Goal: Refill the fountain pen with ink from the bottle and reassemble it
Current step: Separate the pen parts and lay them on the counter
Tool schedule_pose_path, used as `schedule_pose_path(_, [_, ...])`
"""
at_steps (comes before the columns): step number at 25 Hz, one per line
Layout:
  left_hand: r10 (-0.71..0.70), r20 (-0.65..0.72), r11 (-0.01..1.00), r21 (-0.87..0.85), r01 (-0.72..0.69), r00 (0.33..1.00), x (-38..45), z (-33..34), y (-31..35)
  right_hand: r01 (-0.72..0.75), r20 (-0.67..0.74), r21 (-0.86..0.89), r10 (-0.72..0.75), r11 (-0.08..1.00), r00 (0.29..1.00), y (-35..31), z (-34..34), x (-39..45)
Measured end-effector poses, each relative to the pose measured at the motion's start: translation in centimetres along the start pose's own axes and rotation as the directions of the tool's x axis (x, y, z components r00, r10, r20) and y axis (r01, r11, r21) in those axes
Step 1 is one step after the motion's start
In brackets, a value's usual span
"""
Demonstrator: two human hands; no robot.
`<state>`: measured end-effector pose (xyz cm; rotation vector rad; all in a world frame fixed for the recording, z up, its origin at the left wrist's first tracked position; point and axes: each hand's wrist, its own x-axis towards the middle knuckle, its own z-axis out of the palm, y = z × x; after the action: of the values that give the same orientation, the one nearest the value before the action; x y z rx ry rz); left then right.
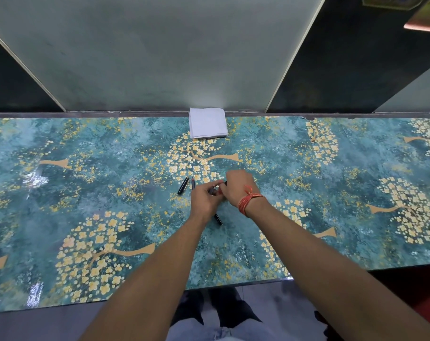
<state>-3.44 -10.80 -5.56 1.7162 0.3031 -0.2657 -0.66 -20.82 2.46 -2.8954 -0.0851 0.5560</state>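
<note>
My left hand (204, 200) and my right hand (236, 188) meet over the middle of the table, fingers pinched together on a small dark pen part (212, 191) between them. A black pen barrel (218, 219) sticks out from under my left hand toward me. It seems to be held by that hand. Just left of the hands, a black pen cap (183, 185) and a thin dark pen piece (193, 183) lie side by side on the table. No ink bottle shows; my hands may hide it.
The table (86, 168) has a glossy teal cover with yellow flower trees. A folded white cloth (207, 123) lies at its far edge against a grey wall panel. The near edge runs just above my legs.
</note>
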Motion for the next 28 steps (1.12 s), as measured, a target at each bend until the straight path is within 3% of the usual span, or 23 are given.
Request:
schedule_pose_path(3, [0.018, -0.003, 0.999, 0.029, -0.018, 1.0, 0.1, 0.1, 0.0, 0.124, 0.028, -0.005, -0.123, 0.992, 0.992, -0.1, -0.4, -0.1])
schedule_pose_path(8, [0.0, -0.024, 0.998, 0.063, 0.001, 1.0, 0.0, 0.0, 0.2, 0.052, 0.043, 0.004, -0.052, 0.999, 0.998, 0.0, -0.1, -0.2])
schedule_pose_path(11, [-0.015, -0.007, 0.999, 0.036, 0.015, 1.0, -0.2, 0.0, 0.6, 0.066, -0.048, 0.116, -0.061, 0.991, 0.997, 0.3, -1.0, -0.6])
schedule_pose_path(15, [-0.027, 0.018, 0.998, 0.056, 0.026, 0.999, -0.4, -0.4, 1.3, -0.083, -0.235, 0.495, 0.225, 0.865, 0.945, 3.0, 1.3, -3.1])
schedule_pose_path(18, [-0.069, 0.047, 0.995, 0.08, 0.065, 0.997, -0.9, -1.0, 1.0, -0.201, -0.152, 0.661, 0.391, 0.723, 0.908, 3.8, 4.8, -5.2])
schedule_pose_path(20, [-0.111, 0.015, 0.991, 0.07, 0.11, 0.994, -2.0, -1.5, 0.9, -0.218, -0.111, 0.692, 0.4, 0.688, 0.91, 3.8, 6.5, -5.8])
schedule_pose_path(22, [-0.229, -0.051, 0.97, -0.092, 0.224, 0.972, -3.1, -1.9, 0.7, -0.18, -0.149, 0.653, 0.358, 0.736, 0.922, 3.9, 7.9, -5.8])
schedule_pose_path(25, [-0.43, -0.034, 0.822, -0.428, 0.376, 0.902, -4.5, -1.8, 1.0, -0.165, -0.206, 0.536, 0.318, 0.828, 0.925, 3.9, 8.9, -5.7])
schedule_pose_path(28, [-0.494, 0.069, 0.707, -0.548, 0.447, 0.866, -5.0, -1.0, 1.7, -0.02, -0.347, 0.646, 0.317, 0.763, 0.883, 3.2, 8.2, -7.3])
